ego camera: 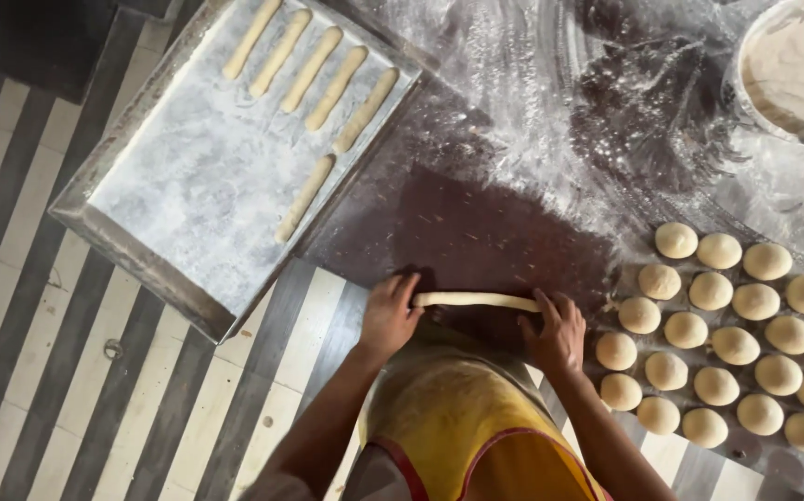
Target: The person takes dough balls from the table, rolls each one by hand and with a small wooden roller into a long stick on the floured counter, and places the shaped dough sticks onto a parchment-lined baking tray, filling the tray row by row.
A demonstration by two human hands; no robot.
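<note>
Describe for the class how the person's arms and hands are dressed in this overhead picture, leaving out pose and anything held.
Both forearms are bare, with no sleeves showing down to the wrists. The left hand and the right hand wear no gloves, and no rings, watch or bracelets can be made out. Between the arms hangs a yellow apron with red edging, dusted pale with flour.
</note>
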